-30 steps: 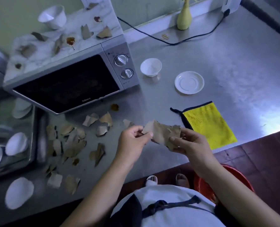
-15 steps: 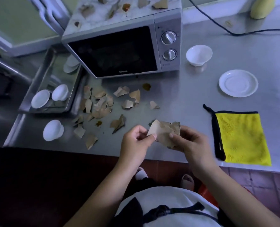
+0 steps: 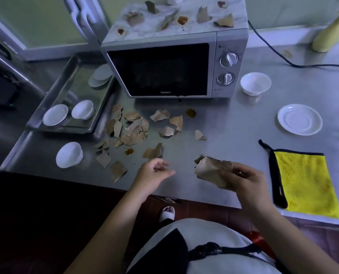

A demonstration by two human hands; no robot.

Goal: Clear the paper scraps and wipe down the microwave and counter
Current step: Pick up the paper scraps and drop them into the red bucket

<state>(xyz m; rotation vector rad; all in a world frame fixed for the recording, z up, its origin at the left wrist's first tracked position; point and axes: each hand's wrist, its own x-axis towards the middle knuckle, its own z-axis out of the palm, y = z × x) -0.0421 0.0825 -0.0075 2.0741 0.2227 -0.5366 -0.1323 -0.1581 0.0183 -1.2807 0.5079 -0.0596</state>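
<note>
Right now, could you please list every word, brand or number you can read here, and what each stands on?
"Galanz": along the bottom edge of the microwave door.
Markings around the microwave's two dials: too small and blurred to read.
No other readable text shows.

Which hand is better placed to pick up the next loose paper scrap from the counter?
Left. The left hand is empty with relaxed fingers, hovering just beside the folded scrap. The right hand grips the bundle of scraps and sits farther from the loose ones.
</note>
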